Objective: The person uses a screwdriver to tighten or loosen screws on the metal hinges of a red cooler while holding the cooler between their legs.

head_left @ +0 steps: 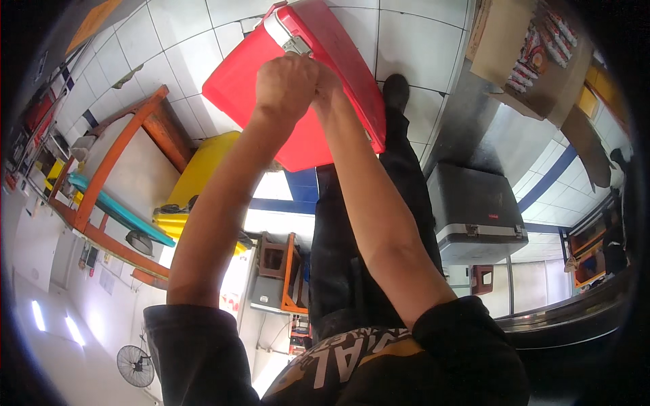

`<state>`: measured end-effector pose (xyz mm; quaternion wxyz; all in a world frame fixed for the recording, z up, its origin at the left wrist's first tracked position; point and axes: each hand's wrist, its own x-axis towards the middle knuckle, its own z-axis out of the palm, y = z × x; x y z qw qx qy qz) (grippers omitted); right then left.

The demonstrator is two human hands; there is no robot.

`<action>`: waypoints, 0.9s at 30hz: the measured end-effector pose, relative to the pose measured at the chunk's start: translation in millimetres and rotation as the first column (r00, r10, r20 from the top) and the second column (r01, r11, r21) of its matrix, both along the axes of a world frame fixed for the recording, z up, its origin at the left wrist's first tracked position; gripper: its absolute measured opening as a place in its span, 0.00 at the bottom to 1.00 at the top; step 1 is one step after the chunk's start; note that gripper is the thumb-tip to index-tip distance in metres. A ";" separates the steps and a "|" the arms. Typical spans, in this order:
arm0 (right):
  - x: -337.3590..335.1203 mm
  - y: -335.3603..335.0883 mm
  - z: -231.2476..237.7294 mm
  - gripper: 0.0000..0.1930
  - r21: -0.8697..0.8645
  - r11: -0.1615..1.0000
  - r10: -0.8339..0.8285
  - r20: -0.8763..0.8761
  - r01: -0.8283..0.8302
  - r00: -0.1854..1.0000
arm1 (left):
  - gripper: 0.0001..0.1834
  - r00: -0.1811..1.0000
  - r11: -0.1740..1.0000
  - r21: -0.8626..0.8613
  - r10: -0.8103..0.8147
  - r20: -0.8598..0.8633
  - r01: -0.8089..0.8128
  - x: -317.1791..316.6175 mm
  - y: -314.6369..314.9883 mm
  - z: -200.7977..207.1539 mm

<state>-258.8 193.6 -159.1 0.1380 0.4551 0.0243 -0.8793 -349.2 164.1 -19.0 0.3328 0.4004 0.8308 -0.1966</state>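
Note:
A large red cooler box (237, 88) lies on the tiled floor ahead of me, with a pale band along one edge. On that band sits a grey latch (298, 46). My left hand (284, 82) is closed at the near end of the latch, its knuckles up and its fingertips hidden. Pressed against it from the right is my right hand (328, 82), also closed, its fingers mostly covered by the left. Whether the right one grips the latch too, I cannot tell. Both forearms reach forward over the cooler.
A grey cooler (477, 210) stands to the right, below a metal counter (474, 128). An open cardboard box (497, 51) with wrapped packets is at the upper right. At left are an orange frame (101, 176) and a yellow container (203, 169). My shoe (396, 91) is beside the red cooler.

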 end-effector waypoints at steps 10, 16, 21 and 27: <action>2.0 -0.1 -3.4 0.07 -0.228 0.963 -0.173 -0.119 0.143 0.978 | 0.22 -0.019 0.058 -0.228 0.948 0.319 -0.972 -9.2 -11.8 -6.1; -20.2 -8.3 25.0 0.06 -0.134 0.986 -0.073 0.171 0.097 0.982 | 0.14 0.702 0.707 0.006 0.701 0.121 -0.707 -7.7 -13.6 1.4; -9.0 -8.5 -0.3 0.02 -0.148 0.989 -0.002 0.034 0.007 0.999 | 0.09 0.958 0.965 -0.137 0.242 0.153 -0.222 -12.3 -1.4 9.4; -12.1 -9.0 0.6 0.02 -0.191 0.981 -0.030 0.035 0.036 0.999 | 0.14 0.996 1.000 0.010 0.005 0.090 -0.006 -3.5 -26.8 -1.1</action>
